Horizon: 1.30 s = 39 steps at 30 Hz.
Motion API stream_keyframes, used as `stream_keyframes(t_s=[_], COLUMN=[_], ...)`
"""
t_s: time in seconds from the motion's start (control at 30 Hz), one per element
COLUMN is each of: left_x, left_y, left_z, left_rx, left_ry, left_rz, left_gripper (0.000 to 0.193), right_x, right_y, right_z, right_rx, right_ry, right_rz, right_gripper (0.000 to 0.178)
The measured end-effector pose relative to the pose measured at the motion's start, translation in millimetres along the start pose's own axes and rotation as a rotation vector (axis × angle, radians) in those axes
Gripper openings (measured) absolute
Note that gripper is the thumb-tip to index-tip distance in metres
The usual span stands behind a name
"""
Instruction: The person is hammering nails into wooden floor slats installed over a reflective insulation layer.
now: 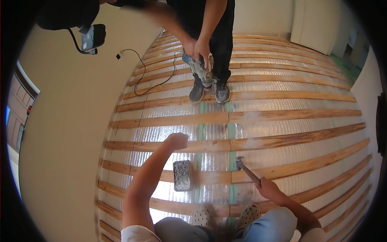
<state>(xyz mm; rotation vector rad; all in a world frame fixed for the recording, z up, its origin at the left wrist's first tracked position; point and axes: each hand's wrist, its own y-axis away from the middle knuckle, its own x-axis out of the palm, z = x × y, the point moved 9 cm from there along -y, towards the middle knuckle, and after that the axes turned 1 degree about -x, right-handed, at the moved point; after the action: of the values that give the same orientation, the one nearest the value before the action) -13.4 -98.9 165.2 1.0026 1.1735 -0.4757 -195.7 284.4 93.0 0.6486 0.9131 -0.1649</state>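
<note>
My right hand [269, 188] is wrapped round the handle of a hammer [250, 173], whose metal head hangs over a wooden batten to the right of the green tape. My left hand [177, 141] is closed just above another batten farther forward. What its fingers hold, if anything, is too small to make out. Between my arms a rectangular tray [182, 190], full of loose metal nails [183, 171], stands across a batten and the silver sheet. Ahead of me a person in dark trousers grips a power drill [203, 72] with both hands, its nose pointing down at a batten between their shoes.
Parallel wooden battens [282, 141] run across silver foil sheeting [161, 131], with two green tape strips [231, 133] between my feet and the co-worker. A dark cable [155, 84] loops over the floor at the far left. Plain walls [68, 133] stand on both sides.
</note>
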Motion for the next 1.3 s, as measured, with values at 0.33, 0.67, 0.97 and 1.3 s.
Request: stream_keyframes(t_s=[0.33,0.67,0.97,1.3], left_x=[-12,64,99,66], left_y=[-98,-80,-87,-85], left_z=[-90,2,103,51], left_rx=[0.168,-0.078,0.213,0.001], left_ry=[-0.032,0.302,-0.160,0.250], left_rz=[-0.047,0.180,-0.089,-0.023], left_gripper=[0.014,0.015,0.015,0.031], right_x=[-78,-55,3,-29], right_y=[-92,-117,-144,-149], right_z=[128,206,229,229], right_rx=[-0.259,-0.421,-0.664,-0.628], right_ry=[0.658,0.569,0.722,0.735], right_rz=[0.184,-0.011,-0.142,-0.086], right_gripper=[0.023,0.024,0.022,0.020])
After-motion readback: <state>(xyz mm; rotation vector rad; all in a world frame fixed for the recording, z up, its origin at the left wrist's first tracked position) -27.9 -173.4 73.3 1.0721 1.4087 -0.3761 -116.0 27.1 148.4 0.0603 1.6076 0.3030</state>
